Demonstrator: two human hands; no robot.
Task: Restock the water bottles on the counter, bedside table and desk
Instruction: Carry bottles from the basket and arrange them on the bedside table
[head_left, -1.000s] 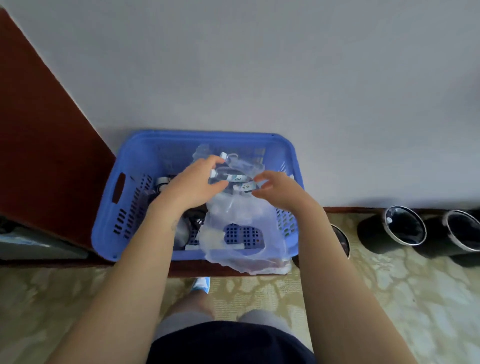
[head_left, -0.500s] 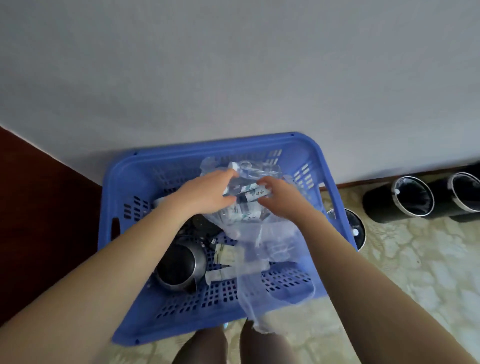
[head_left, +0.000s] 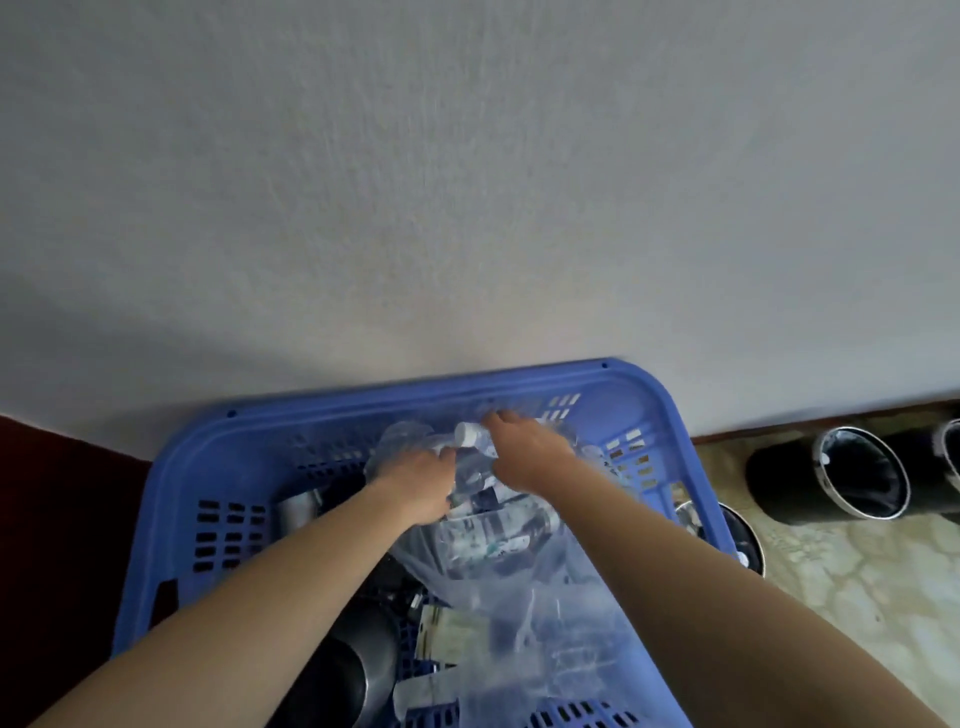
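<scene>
A blue plastic basket (head_left: 644, 395) sits against the wall, and both my arms reach into it. Inside lies a clear plastic bag (head_left: 524, 613) holding several water bottles (head_left: 498, 535). My left hand (head_left: 415, 480) curls round a bottle inside the bag near its top. My right hand (head_left: 530, 449) grips the neck of a white-capped water bottle (head_left: 470, 436) at the far end of the basket. How many bottles are in the bag is hidden by the crumpled plastic.
A dark metal kettle (head_left: 358, 670) and small packets lie in the basket's near left part. Black round bins (head_left: 831, 478) with silver rims lie on the patterned floor at right. A dark red wooden surface (head_left: 62, 545) borders the left.
The view has come closer over the basket and tilted toward the wall. Both hands have reached further into the basket's far end, with the right hand now at the capped bottle.
</scene>
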